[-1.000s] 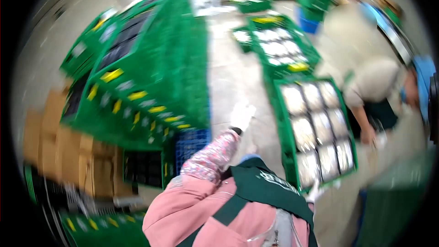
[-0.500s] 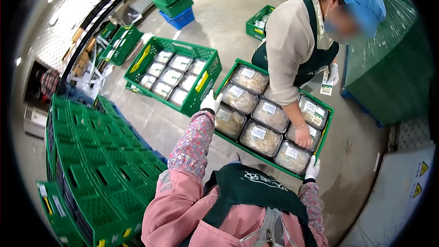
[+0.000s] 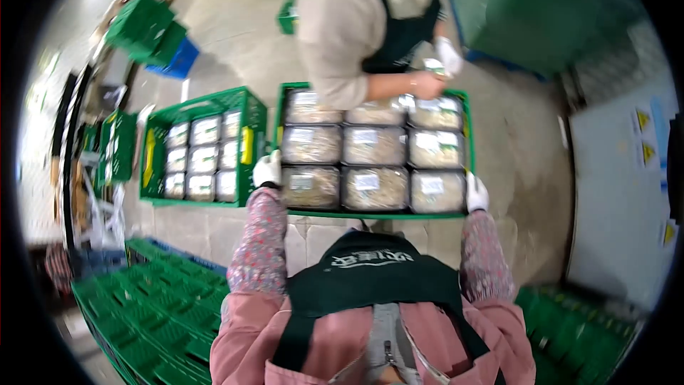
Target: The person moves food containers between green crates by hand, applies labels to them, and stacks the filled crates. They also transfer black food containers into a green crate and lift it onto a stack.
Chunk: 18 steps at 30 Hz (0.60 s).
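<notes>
Between my hands is a green plastic crate [image 3: 377, 214] filled with rows of clear-lidded black food trays [image 3: 375, 187], whose pale contents I cannot identify. White labels sit on many lids. My left hand [image 3: 268, 170], in a white glove, is closed on the crate's left side. On the right side, my right hand [image 3: 477, 193], also gloved, grips near the front corner. Across the crate a co-worker leans in, with a bare hand [image 3: 429, 85] beside labels [image 3: 434, 66] held in a gloved hand [image 3: 448, 55].
Another green crate [image 3: 246, 110] with packed trays stands on the floor to the left. Stacked green crates [image 3: 153, 299] are near my lower left, and more [image 3: 146, 25] rest on a blue one [image 3: 177, 60]. A wrapped green stack [image 3: 527, 14] is behind the co-worker.
My view has turned, so the crate now appears level rather than slanted. The co-worker's bare hand has gone from the trays back to the labels. Both my hands stay on the crate.
</notes>
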Tool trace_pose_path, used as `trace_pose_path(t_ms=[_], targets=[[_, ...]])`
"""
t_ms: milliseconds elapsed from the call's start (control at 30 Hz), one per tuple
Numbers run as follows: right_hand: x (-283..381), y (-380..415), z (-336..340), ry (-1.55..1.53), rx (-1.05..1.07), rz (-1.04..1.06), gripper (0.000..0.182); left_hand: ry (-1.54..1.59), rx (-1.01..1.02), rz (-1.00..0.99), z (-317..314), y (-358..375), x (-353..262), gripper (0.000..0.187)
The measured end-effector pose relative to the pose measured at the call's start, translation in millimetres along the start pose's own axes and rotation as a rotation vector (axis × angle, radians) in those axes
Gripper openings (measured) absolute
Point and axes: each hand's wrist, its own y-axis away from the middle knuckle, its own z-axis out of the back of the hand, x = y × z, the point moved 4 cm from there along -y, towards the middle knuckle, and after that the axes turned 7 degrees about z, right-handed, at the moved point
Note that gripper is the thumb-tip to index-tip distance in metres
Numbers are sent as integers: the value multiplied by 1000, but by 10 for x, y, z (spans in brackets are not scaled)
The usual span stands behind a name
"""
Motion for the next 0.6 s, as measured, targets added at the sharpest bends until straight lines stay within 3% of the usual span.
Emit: trace_pose_path(t_ms=[100, 167, 200, 300, 400, 467, 533, 600], targets=[[-508, -251, -80, -251, -6, -107, 53, 339, 70, -17, -4, -82, 192, 56], [-344, -194, 11, -524, -42, -114, 64, 486, 74, -34, 107, 60, 211, 57], [-436, -214, 69, -521, -114, -251, 62, 578, 15, -61, 181, 177, 246, 49], [-523, -237, 328, -552, -280, -291, 61, 625, -98, -158, 323, 693, 221, 36], [-695, -312, 442, -512, -399, -158, 42, 759, -65, -189, 308, 1155, 148, 29], [-620, -418, 494, -351, -452, 83, 27, 800, -73, -259, 213, 1403, 125, 28], [-110, -241, 624, -35, -467, 211, 21, 792, 27, -284, 138, 1598, 7, 28], [315, -137, 592, 12, -444, 408, 22, 760, 48, -306, 132, 1839, -152, 27]])
